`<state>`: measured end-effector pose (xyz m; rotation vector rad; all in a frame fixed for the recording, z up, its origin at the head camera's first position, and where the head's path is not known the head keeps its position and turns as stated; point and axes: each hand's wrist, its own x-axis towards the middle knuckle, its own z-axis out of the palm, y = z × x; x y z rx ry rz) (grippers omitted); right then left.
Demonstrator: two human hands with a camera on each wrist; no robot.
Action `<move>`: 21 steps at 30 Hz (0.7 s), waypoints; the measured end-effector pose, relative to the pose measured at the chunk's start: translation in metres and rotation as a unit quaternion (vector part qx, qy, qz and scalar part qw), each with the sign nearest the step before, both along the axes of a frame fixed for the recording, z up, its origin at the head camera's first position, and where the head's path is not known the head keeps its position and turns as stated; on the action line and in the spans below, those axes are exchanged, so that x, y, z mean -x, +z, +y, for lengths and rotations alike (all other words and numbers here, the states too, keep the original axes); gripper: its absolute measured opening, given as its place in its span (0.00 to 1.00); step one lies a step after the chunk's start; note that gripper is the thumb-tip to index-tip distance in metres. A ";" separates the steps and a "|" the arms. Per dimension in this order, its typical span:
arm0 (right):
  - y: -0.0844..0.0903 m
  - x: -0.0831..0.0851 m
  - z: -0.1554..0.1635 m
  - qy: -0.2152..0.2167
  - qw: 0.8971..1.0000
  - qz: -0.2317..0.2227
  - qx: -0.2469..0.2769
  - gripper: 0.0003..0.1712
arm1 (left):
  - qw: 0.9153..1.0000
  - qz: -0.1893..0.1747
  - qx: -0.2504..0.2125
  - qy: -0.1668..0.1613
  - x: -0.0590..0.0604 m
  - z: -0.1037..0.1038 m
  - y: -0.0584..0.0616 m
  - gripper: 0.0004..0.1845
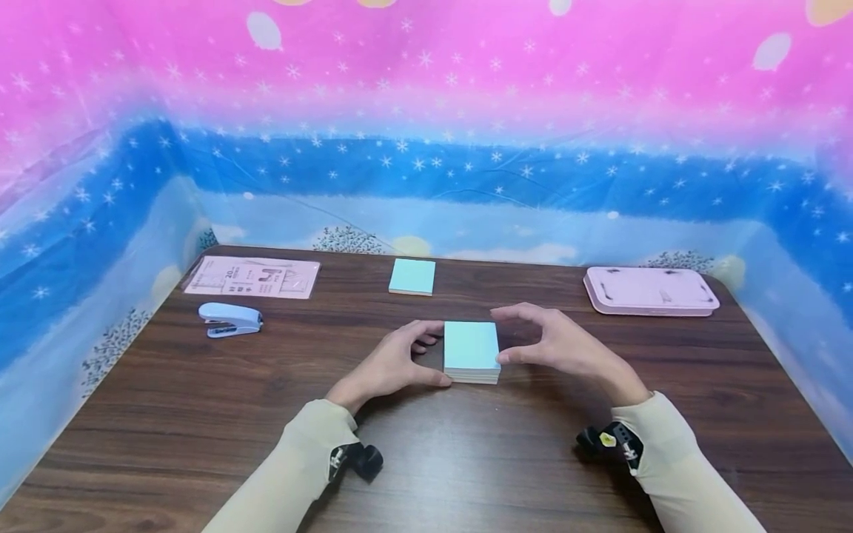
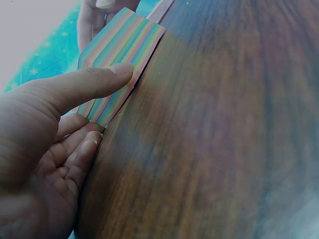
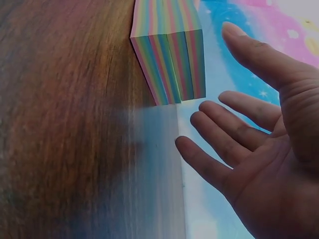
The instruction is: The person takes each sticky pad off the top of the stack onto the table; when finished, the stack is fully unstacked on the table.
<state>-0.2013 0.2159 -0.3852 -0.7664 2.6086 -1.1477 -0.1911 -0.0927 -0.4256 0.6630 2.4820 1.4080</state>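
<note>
A thick stack of sticky notes [image 1: 471, 349] with a light blue top sheet and rainbow-striped sides [image 3: 169, 64] lies flat on the brown wooden table [image 1: 200, 422], near the middle. My left hand [image 1: 398, 364] is at its left front corner. Its straight thumb [image 2: 94, 79] presses on the striped side [image 2: 122, 45], and the other fingers lie loosely curled beside the corner. My right hand [image 1: 566, 344] arches by the stack's right side. In the right wrist view this hand [image 3: 259, 139] has its fingers spread and relaxed, a little apart from the stack, holding nothing.
A thinner light blue pad [image 1: 412, 277] lies farther back. At the back left are a pale blue stapler [image 1: 229, 319] and a pink packet in clear plastic [image 1: 252, 277]. A flat pink case [image 1: 649, 290] sits at the back right. A pink-and-blue starry sheet walls three sides.
</note>
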 end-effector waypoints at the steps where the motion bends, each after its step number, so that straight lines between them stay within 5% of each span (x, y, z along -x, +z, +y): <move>1: 0.000 0.000 -0.001 0.001 1.000 -0.005 0.000 0.45 | 1.000 0.000 -0.001 0.000 0.000 0.000 0.000 0.47; 21: -0.004 -0.002 -0.005 0.019 0.999 -0.014 -0.031 0.53 | 1.000 0.005 -0.007 0.001 0.002 0.000 -0.002 0.47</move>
